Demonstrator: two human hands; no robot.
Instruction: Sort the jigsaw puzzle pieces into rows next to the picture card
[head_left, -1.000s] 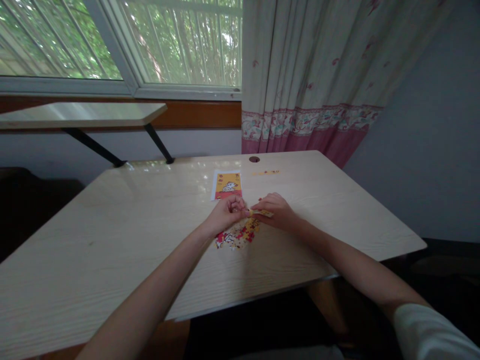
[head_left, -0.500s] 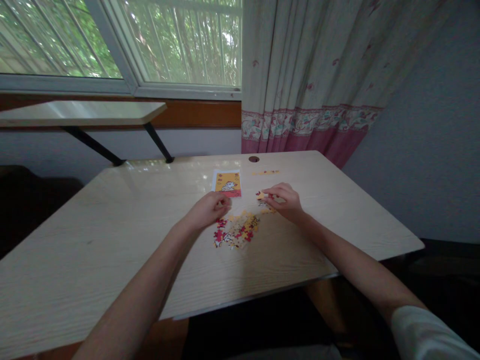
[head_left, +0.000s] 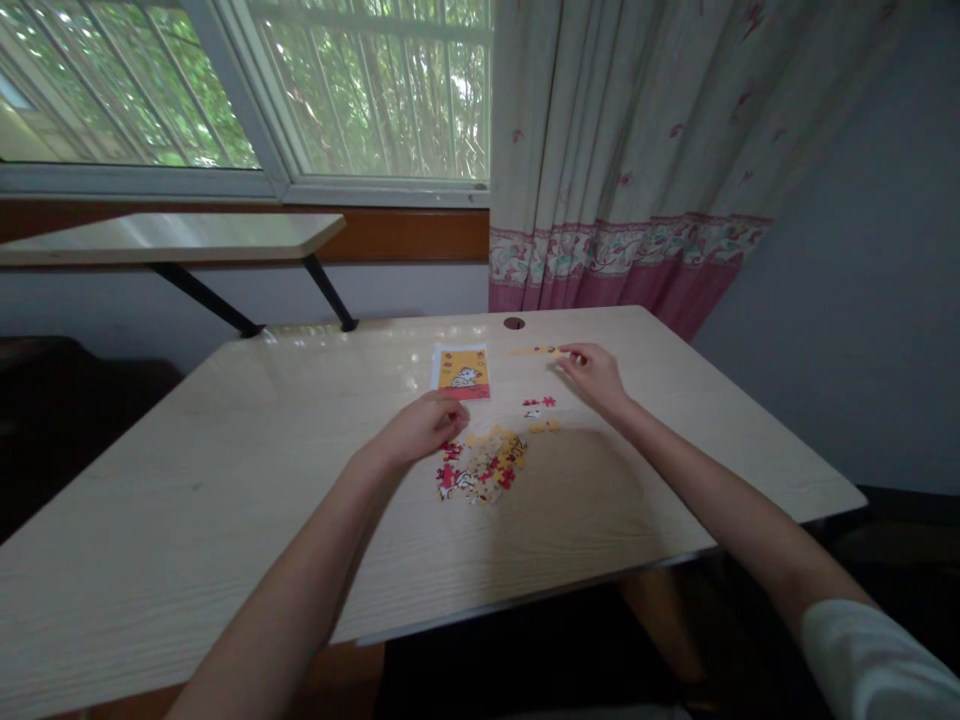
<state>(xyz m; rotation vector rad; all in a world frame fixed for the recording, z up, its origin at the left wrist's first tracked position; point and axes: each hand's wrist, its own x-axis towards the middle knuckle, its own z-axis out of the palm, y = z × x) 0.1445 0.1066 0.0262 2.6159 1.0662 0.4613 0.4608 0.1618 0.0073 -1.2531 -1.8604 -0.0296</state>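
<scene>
My right hand [head_left: 596,374] pinches a yellow puzzle piece at the right end of a short row of yellow and dark red puzzle pieces [head_left: 538,350]. The fingers partly cover that piece. Curled closed, my left hand [head_left: 427,425] rests between the picture card [head_left: 466,372] and a heap of loose puzzle pieces [head_left: 480,468]. Whatever it may hold is hidden. The card shows a white cartoon animal on yellow, with a red strip below. Near my right hand lie red pieces [head_left: 549,401], a white piece [head_left: 532,414] and some yellow pieces [head_left: 544,427].
Everything lies on a pale wooden desk [head_left: 262,480] with a round cable hole [head_left: 514,323] near its back edge. A raised shelf [head_left: 247,236] on dark legs stands at the back left. A curtain [head_left: 600,240] hangs behind the desk beside a window.
My right hand has moved away from me and to the right, bringing the yellow piece to the row's end. Pieces it covered now show. My left hand stays by the card.
</scene>
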